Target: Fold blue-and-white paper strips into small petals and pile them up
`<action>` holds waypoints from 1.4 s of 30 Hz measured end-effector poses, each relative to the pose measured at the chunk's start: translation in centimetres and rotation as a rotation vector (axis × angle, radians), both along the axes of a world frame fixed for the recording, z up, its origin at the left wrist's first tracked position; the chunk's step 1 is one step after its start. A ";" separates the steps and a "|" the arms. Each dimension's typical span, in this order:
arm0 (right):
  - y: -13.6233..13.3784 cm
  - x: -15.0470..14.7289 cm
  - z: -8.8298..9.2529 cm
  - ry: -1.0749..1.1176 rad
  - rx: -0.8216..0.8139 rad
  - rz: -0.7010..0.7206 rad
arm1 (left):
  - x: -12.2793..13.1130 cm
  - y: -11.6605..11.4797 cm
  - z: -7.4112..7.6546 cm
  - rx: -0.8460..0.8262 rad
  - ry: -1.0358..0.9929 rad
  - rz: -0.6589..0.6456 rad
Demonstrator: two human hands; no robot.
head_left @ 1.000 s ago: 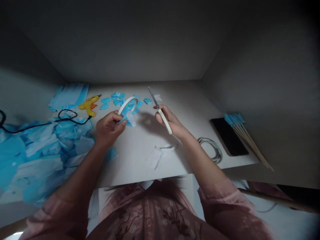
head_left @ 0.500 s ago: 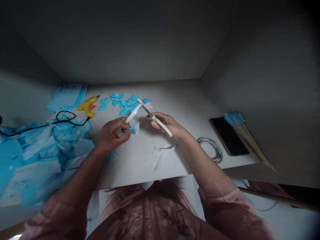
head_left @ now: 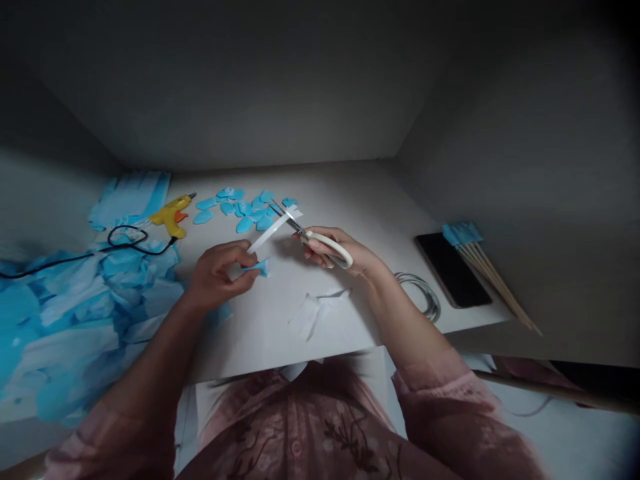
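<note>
1. At the far left, a heap of crumpled blue-and-white sheets is crossed by the cord of a yellow glue gun.
2. In the left hand, a small blue piece and white tape are pinched between the fingers, above the surface.
3. Near its far end, the tape is met by the parted blades of the scissors; snipping it seems to be the step in hand.
4. The scissors are gripped in the right hand, fingers clamped about the handles; for the cut, the tape should be kept steady and the handles squeezed.
5. Farther right, a coiled cable, a phone and blue-tipped sticks are laid.
</note>
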State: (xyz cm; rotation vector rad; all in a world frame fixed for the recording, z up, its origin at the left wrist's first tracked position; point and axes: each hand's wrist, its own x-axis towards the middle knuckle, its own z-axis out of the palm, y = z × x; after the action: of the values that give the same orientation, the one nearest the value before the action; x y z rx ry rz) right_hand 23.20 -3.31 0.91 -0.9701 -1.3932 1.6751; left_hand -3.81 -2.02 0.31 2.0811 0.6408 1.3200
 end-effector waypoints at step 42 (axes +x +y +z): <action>-3.6 -3.3 1.6 -1.514 0.580 0.006 | 1.1 1.5 -0.3 -0.523 -0.463 -0.007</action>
State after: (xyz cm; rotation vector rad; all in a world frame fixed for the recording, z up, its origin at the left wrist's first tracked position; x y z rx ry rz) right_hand 19.87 -6.91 2.48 -1.9210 -2.5218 0.1726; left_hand -2.76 -0.48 0.01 1.3060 0.6769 1.3835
